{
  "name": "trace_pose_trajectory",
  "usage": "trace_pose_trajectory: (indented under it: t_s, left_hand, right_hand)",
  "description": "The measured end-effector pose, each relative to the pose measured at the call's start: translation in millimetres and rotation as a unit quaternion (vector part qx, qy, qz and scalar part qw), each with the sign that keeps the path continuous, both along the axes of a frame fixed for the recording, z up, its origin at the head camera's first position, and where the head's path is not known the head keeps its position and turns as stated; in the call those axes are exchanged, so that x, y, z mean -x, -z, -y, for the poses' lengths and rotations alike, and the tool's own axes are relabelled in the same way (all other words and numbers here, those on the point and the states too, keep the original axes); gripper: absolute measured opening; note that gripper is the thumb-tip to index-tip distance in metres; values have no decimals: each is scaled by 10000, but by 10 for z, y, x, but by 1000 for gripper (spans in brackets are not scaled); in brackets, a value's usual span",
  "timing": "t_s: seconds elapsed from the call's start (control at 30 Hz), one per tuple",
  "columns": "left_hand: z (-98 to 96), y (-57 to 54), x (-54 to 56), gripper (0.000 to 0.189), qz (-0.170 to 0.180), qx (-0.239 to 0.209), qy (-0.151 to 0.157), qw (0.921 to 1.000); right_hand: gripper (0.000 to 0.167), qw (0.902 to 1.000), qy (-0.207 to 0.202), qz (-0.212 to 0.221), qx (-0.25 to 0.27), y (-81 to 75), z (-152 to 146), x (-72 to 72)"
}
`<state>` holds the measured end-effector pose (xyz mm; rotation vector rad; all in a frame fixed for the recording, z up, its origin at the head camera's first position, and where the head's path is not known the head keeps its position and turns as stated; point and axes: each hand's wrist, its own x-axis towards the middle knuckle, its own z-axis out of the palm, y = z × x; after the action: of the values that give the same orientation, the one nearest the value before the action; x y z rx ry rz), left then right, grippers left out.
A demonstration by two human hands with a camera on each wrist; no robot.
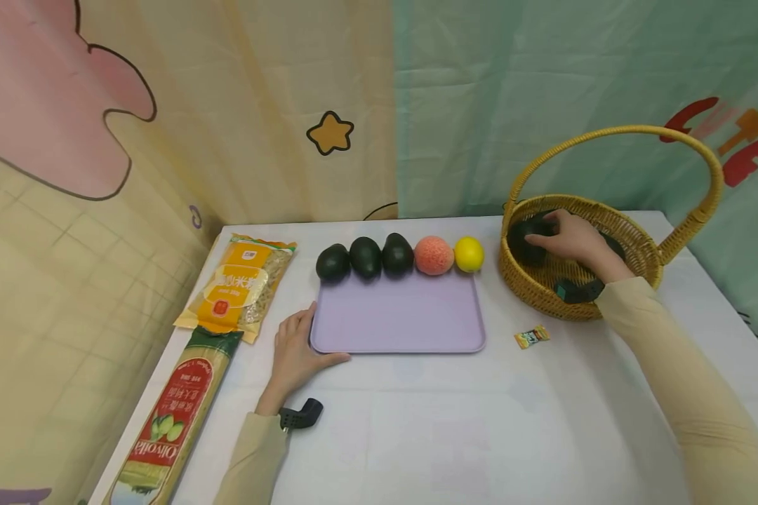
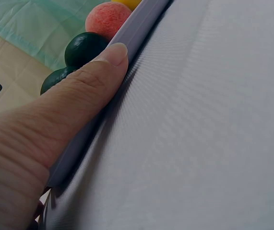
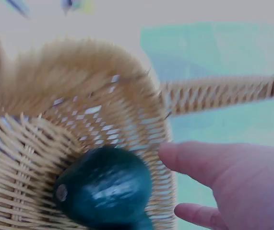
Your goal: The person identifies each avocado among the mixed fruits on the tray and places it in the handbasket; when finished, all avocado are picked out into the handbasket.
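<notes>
My left hand (image 1: 300, 351) rests at the front left corner of a lavender tray (image 1: 398, 315), its thumb (image 2: 86, 84) extended along the front rim. Several dark avocados (image 1: 366, 257), a pink-red round fruit (image 1: 434, 255) and a yellow lemon (image 1: 469, 254) form a row along the tray's back edge. Inside the wicker basket (image 1: 543, 301), my right hand (image 1: 571, 238) is over a dark green avocado (image 3: 105, 187). Its thumb and a finger are spread in the right wrist view, apart from that avocado. Another dark item (image 1: 613, 245) is partly hidden behind the wrist.
A small wrapped candy (image 1: 532, 337) lies in front of the basket, whose tall handle (image 1: 632, 131) arches above. At the left are a yellow grain bag (image 1: 236, 284) and a long pasta pack (image 1: 177, 421). Curtains (image 1: 354, 70) stand behind the table.
</notes>
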<state>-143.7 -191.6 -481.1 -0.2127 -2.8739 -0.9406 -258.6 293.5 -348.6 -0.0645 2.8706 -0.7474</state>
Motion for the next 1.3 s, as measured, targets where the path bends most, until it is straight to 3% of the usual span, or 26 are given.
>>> trace_pose_trajectory:
  t_s: [0.13, 0.3, 0.6, 0.87, 1.3]
  left_hand:
    - [-11, -4, -7, 119, 30, 4, -10, 10000]
    - [-8, -5, -4, 118, 15, 20, -5, 10000]
    - [-7, -17, -1, 118, -3, -6, -8, 10000]
    - [-11, -21, -8, 118, 8, -3, -4, 10000]
    - [-12, -19, -14, 118, 16, -28, 4, 10000]
  right_hand:
    - [68, 9966, 96, -802, -187, -95, 57, -180]
    - [47, 9845, 302, -1716, -201, -197, 191, -399]
    - [30, 9656, 115, -2598, 59, -170, 575, -559]
    - [25, 9587, -450, -2751, 572, -44, 899, -522]
    - [29, 9580, -1562, -2160, 1056, 16, 1367, -224]
